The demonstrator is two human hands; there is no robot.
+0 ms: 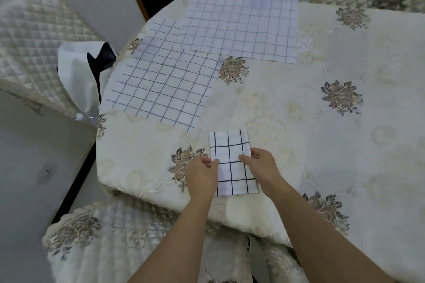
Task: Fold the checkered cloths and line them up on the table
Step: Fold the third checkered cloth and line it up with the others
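At table (pixel 299 133) edge | left hand (pixel 202 174), right hand (pixel 262 167) pinch folded cloth (pixel 231 145) (thumbs atop)

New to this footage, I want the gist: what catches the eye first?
A small folded white cloth with dark grid lines lies near the table's front edge, pinched by the left hand and right hand. Beyond it, two larger checkered cloths lie unfolded, overlapping, on the cream floral tablecloth.

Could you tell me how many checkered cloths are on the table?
3: the folded cloth at the near edge, the left cloth spread flat, the far cloth overlapping it.
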